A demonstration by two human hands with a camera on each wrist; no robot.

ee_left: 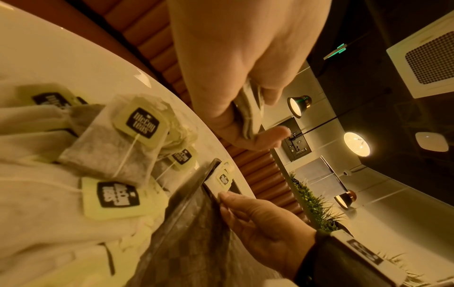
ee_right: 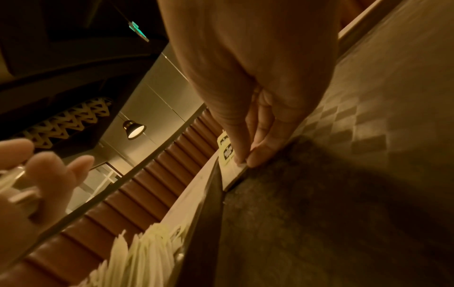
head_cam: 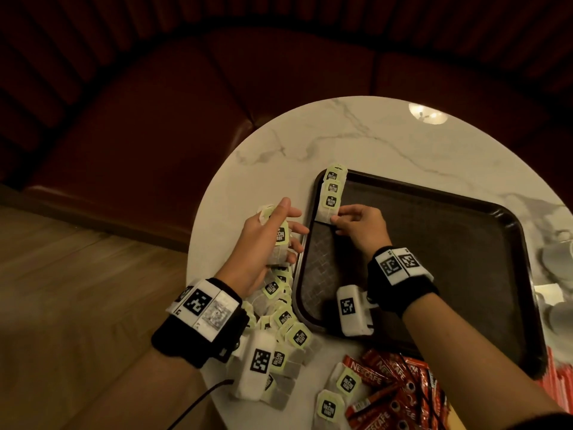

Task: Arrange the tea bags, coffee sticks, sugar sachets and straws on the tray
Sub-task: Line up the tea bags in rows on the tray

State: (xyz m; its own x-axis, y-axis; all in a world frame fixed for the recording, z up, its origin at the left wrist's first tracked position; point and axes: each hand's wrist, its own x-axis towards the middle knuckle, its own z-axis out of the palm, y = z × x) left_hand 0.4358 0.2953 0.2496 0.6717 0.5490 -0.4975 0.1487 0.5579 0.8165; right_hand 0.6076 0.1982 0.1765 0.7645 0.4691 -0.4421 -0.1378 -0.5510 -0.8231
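A dark tray (head_cam: pixel 465 274) lies on the round marble table (head_cam: pixel 356 135). Three tea bags (head_cam: pixel 332 188) with green tags overlap in a row down the tray's left edge. My right hand (head_cam: pixel 336 223) pinches the white lower end of the nearest tea bag (head_cam: pixel 325 215) on the tray floor; the right wrist view shows thumb and forefinger on that tea bag (ee_right: pixel 237 170). My left hand (head_cam: pixel 288 235) hovers just left of the tray and grips a small stack of tea bags (head_cam: pixel 280 240), the same stack (ee_left: pixel 250 112) showing in the left wrist view.
Several loose tea bags (head_cam: pixel 286 318) are heaped on the table by the tray's near left corner. Red coffee sticks (head_cam: pixel 390 386) lie in front of the tray. Red packets (head_cam: pixel 555 377) and blurred white items (head_cam: pixel 555 259) sit at the right. A padded bench (head_cam: pixel 186 119) curves behind.
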